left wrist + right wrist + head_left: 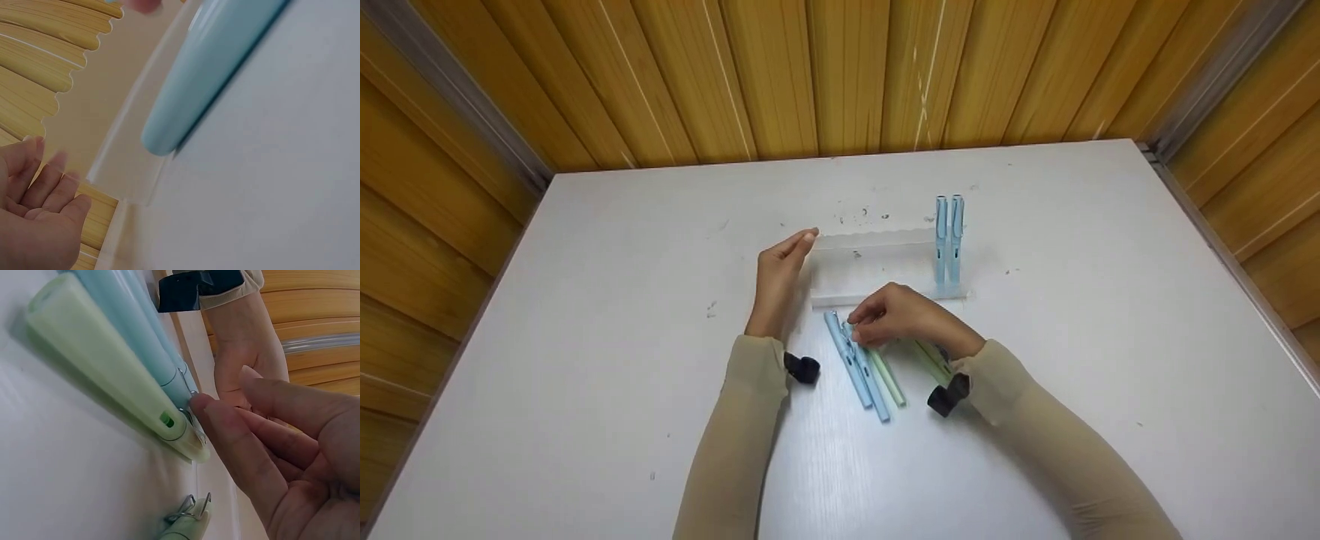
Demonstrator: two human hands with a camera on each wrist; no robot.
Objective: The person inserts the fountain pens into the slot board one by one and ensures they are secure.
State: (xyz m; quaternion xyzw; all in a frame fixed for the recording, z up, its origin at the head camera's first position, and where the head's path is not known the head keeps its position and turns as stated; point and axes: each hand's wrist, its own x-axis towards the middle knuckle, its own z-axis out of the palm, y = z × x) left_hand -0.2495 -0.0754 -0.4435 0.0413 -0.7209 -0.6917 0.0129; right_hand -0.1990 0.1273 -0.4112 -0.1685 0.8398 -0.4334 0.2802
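Observation:
My left hand (778, 285) pinches the upper left corner of a clear scalloped pen rack (877, 241) between thumb and fingers. At the rack's right end two light blue pens (956, 240) stand upright side by side. In front of the rack my right hand (906, 315) reaches down over the lying pens, its fingertips at the clip of a blue pen (871, 386). Another blue pen (851, 367) lies to its left and a light green pen (889, 379) to its right. The right wrist view shows thumb and forefinger (242, 450) apart, the forefinger touching near the clip.
Partly hidden beneath my right wrist lies another green pen (931, 364). Everything is on a white table (607, 337) with scattered dark marks. Yellow wooden panels (847, 82) rise behind the table's back edge.

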